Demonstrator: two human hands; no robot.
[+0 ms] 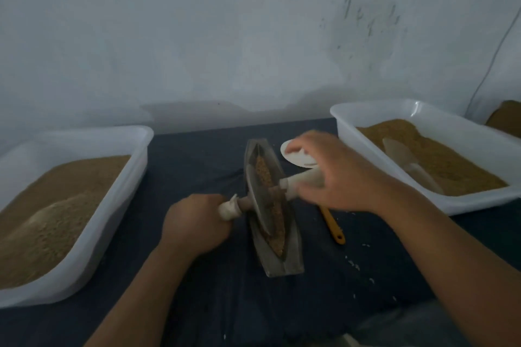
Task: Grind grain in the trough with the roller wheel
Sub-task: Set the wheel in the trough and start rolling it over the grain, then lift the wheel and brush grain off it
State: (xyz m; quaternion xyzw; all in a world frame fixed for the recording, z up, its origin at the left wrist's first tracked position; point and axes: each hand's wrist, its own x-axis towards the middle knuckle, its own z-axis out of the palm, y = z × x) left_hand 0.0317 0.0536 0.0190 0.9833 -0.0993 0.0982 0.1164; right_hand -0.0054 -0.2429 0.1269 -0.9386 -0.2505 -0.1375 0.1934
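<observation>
On the worktop, centre: the trough [283, 265] lies lengthwise, pointing away from the person, on a dark cloth [197, 155]. The roller wheel [259, 200] stands on edge in it, near the middle.
Grain: a brown strip of grain [264, 173] runs along the channel on both sides of the wheel. It looks coarse, though blur limits that reading.
Left hand [197, 222]: grip clamped round the left handle [228, 208], fingers curled tight.
Right hand [338, 175]: blurred, with fingers spread over the right handle [301, 180]. Grip apart, not closed round it. Whether it touches or is just above, I cannot tell.
Left tub [112, 132]: white, heaped with pale, finer-looking meal.
Right tub [394, 105]: white, holding browner grain with a pale scoop [406, 158] lying in it.
Odds: a white dish [298, 160] sits just beyond the right hand. A yellow-handled tool [332, 225] lies to the right of the trough. Loose kernels [355, 265] are scattered on the cloth.
Progress, my judgement: the trough is loaded, the wheel is seated and one handle is held. The charge looks largely unground. Left to do: get the second hand on, then roll back and forth until the grain is fine.
</observation>
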